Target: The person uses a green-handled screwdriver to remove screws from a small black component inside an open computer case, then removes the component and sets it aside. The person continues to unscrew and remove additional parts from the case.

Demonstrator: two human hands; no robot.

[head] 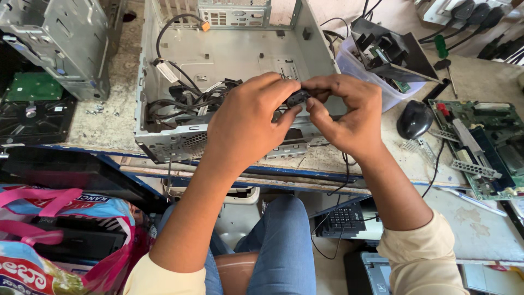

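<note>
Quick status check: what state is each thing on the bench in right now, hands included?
Left hand: fingers pinching the small black connector.
Right hand: fingers pinching the same connector from the other side.
Computer case: open, lying flat, no board inside, loose cables bunched at its left.
Mouse: upright on the bench, untouched.
Circuit board: bare, lying flat on the bench.
Plastic tub: filled with parts.

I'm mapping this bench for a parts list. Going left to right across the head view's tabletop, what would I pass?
Green circuit board → grey drive cage → open computer case → left hand → small black part → right hand → black mouse → green motherboard.
</note>
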